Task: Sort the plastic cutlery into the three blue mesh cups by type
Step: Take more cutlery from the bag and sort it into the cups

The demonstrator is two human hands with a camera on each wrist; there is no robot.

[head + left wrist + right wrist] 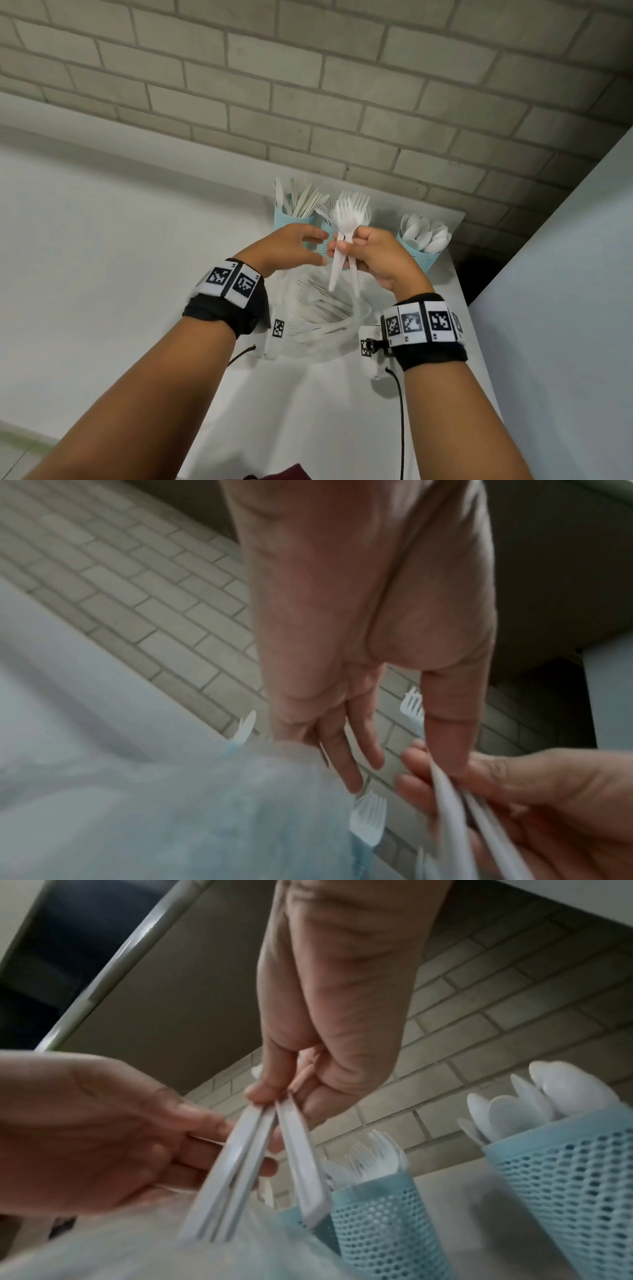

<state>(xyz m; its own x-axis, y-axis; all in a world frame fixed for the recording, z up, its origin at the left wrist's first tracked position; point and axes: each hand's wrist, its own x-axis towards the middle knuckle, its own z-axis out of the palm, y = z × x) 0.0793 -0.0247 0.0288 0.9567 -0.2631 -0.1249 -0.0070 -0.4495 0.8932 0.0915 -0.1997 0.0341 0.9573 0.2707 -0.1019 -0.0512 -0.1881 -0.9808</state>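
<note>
Step in hand — forks gathered, drop pending

At frame centre our right hand pinches a small bundle of white plastic forks, tines up; our left hand, fingers loosely spread, steadies the handles. Next we should lower them into the middle blue mesh cup — already holding forks.

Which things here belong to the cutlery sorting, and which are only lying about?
Job:
- white plastic forks, pinched by right hand
- left hand, open beside them
- blue mesh cup of knives
- blue mesh cup of forks
- blue mesh cup of spoons
- clear bag of unsorted cutlery

Not job:
- brick wall
- black cable
</note>
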